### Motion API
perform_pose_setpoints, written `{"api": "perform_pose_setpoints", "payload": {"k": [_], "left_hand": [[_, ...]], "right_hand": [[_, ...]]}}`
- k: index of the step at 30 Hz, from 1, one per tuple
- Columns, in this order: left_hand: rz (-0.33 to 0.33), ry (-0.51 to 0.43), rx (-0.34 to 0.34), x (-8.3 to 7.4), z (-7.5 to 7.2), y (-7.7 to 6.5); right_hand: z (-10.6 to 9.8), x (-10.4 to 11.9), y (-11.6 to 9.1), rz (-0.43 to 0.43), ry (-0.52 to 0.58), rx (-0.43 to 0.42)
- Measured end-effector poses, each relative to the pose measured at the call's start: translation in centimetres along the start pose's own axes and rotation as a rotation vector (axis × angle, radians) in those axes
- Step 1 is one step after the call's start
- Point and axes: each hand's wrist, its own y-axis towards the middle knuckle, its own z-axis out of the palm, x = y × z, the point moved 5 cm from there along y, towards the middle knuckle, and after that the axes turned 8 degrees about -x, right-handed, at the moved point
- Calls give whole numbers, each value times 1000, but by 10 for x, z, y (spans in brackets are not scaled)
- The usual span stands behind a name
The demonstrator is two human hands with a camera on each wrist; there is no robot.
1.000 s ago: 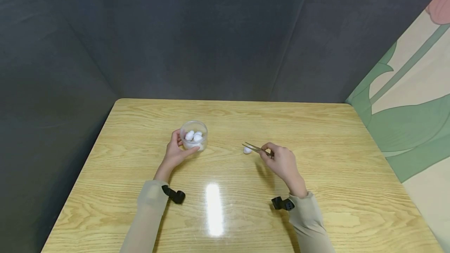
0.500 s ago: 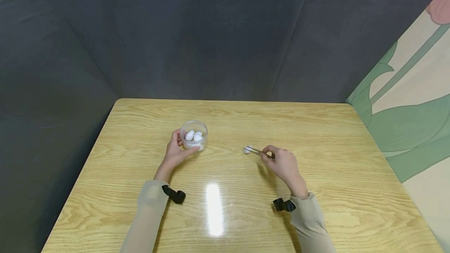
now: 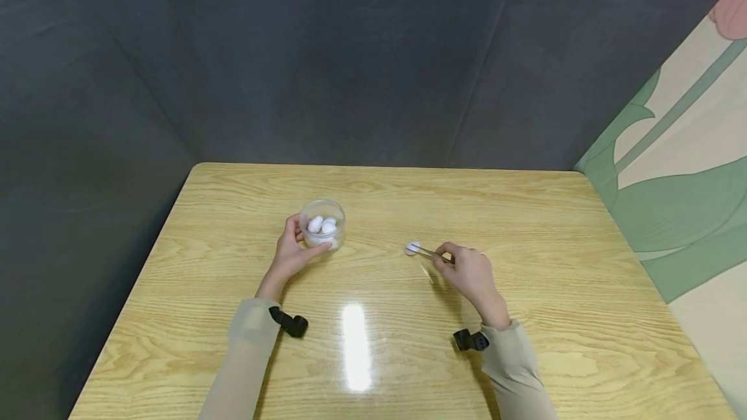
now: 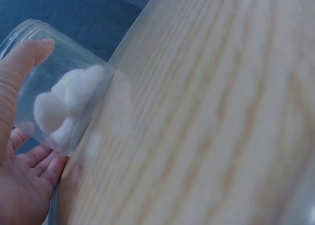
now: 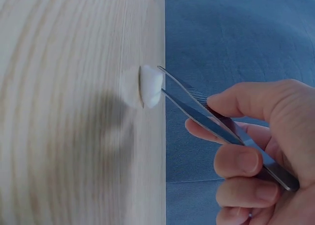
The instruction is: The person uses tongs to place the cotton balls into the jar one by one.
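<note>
A clear round plastic jar [image 3: 339,237] stands on the table, lidless, with several white cotton balls [image 3: 316,224] inside. My left hand [image 3: 288,258] grips it from the left, thumb on the near side, as the left wrist view also shows. In my right hand [image 3: 470,272], thumb and fingers pinch metal tweezers [image 5: 198,94]. Their two tips stand apart, right at a single cotton ball [image 5: 152,84] lying on the table to the right of the jar. Whether the tips touch the cotton I cannot tell.
The light wood-grain table [image 3: 525,225] ends at a dark cloth backdrop [image 3: 379,70]. A curtain with a green leaf pattern [image 3: 688,225] hangs at the right. Bright glare [image 3: 356,349] lies on the tabletop near the front.
The tweezers' tips have shifted slightly right and down over the loose cotton ball, and their gap has narrowed. My left hand and the jar have stayed still.
</note>
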Motion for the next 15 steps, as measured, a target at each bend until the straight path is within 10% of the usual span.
{"api": "perform_pose_setpoints", "payload": {"k": [15], "left_hand": [[18, 8, -3, 2, 0, 2]], "right_hand": [[3, 1, 1, -37, -56, -23]]}}
